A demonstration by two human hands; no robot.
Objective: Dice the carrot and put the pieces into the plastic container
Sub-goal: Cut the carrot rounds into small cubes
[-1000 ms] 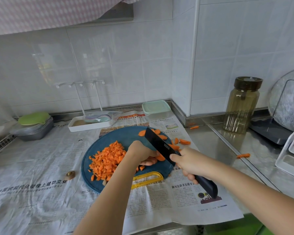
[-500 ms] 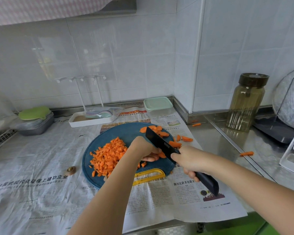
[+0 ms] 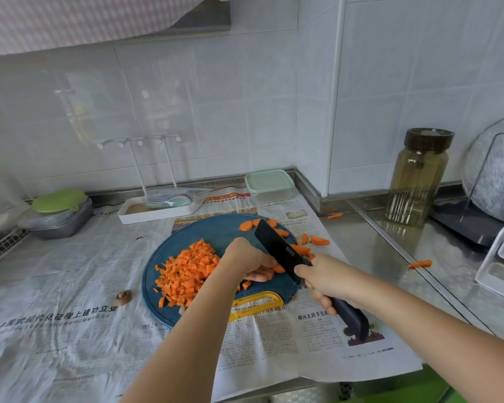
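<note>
Right hand gripped black knife; left hand curled, pinning carrot slices beside blade. Diced pile crowded blue board. Lidded plastic container behind; jar well right.

Your diced carrot lies heaped on the left half of the blue board, with uncut orange slices scattered along its far right edge. Your plastic container sits behind the board, its mint lid on.

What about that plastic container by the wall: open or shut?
Shut: the plastic container has its pale green lid sitting flat over the top. What it holds, cannot tell.
</note>
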